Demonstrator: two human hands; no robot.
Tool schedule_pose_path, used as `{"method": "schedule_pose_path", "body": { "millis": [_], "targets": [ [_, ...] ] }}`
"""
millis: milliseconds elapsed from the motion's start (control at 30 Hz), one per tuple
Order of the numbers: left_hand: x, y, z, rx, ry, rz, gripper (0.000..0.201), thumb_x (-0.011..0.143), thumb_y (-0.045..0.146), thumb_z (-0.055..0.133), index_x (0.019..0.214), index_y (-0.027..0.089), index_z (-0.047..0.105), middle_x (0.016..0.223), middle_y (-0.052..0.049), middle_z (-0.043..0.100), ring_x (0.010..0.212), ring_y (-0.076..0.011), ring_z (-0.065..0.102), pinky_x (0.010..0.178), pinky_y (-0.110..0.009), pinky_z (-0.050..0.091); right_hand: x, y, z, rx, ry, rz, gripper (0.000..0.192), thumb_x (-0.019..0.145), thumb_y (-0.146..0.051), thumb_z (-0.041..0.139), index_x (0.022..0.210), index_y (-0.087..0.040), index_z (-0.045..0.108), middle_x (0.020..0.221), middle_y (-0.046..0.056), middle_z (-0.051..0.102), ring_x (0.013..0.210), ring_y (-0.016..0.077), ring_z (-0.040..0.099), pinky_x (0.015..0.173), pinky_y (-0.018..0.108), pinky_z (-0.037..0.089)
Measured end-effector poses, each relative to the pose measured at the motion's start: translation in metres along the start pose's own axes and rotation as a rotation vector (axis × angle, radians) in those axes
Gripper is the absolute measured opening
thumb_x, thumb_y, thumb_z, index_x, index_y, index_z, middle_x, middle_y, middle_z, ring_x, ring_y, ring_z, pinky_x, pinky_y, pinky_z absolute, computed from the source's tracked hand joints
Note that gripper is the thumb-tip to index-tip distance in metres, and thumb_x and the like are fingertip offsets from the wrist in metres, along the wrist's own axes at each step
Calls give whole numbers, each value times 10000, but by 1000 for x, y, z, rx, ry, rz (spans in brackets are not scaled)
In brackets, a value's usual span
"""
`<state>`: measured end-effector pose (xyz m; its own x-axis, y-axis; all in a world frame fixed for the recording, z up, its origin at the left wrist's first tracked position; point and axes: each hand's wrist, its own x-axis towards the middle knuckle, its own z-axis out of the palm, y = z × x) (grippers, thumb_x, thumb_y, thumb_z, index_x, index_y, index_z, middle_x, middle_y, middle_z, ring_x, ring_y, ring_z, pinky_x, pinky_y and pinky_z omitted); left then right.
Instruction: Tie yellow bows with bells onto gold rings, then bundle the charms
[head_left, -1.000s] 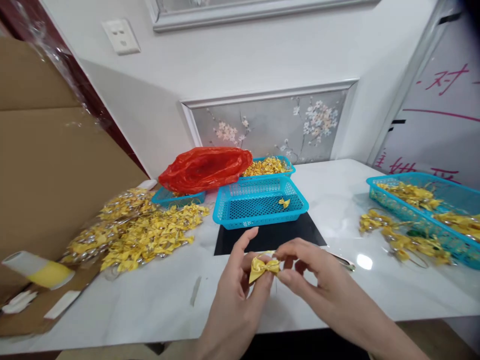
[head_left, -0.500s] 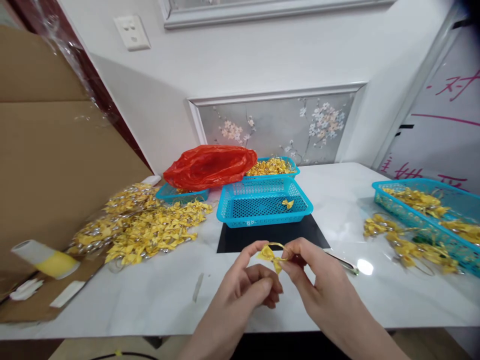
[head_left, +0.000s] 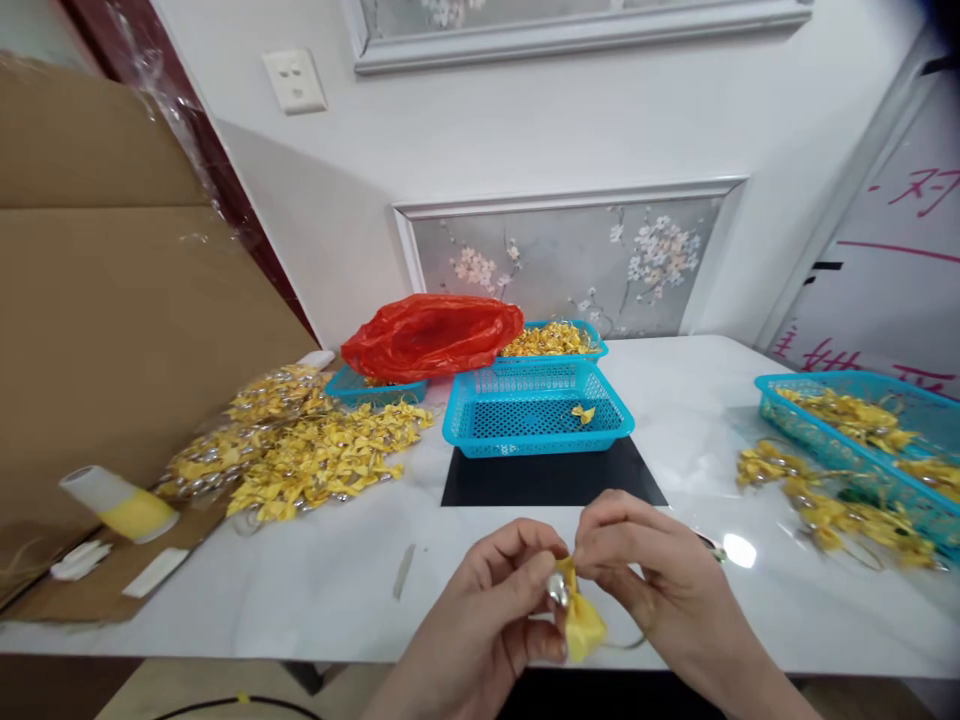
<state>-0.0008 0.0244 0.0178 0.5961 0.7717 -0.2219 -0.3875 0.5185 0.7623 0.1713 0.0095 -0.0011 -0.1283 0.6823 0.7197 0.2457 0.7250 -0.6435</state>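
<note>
Head view: the left hand (head_left: 484, 608) pinches a yellow bow (head_left: 585, 628), likely steadying it, while the right hand (head_left: 666, 578) pinches its partly hidden upper end, seemingly the ribbon's edge.

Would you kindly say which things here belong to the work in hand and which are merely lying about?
Likely belonging:
Yellow bow, in the left hand and right hand
Heaped yellow bows
Middle blue basket

Likely just lying about:
Yellow-and-white tube
White strip
Grey strip

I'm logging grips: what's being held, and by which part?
A yellow bow, pinched near its upper end by the left hand and right hand; exact contacts are partly hidden.
</note>
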Motion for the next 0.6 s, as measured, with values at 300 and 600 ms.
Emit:
{"method": "schedule_pose_path", "body": {
  "millis": [300, 600],
  "targets": [
    [-1, -3, 0, 368, 274, 336, 148, 742, 271, 781, 731, 170, 675, 653, 19, 638, 568, -84, 573, 545, -164, 494, -15, 1, -3, -190, 164, 136, 171, 936, -115, 499, 969, -239, 613, 944, 22, 628, 864, 124, 611, 732, 191, 493],
    [-9, -3, 8, 550, 372, 438, 98, 738, 237, 778, 734, 192, 691, 662, 15, 665, 647, -121, 602, 626, -197, 487, -21, -21, 13, -141, 59, 398, 122, 936, -291, 516, 878, -226, 602, 765, 12, 603, 687, 160, 542, 655, 258, 474]
  ]
}}
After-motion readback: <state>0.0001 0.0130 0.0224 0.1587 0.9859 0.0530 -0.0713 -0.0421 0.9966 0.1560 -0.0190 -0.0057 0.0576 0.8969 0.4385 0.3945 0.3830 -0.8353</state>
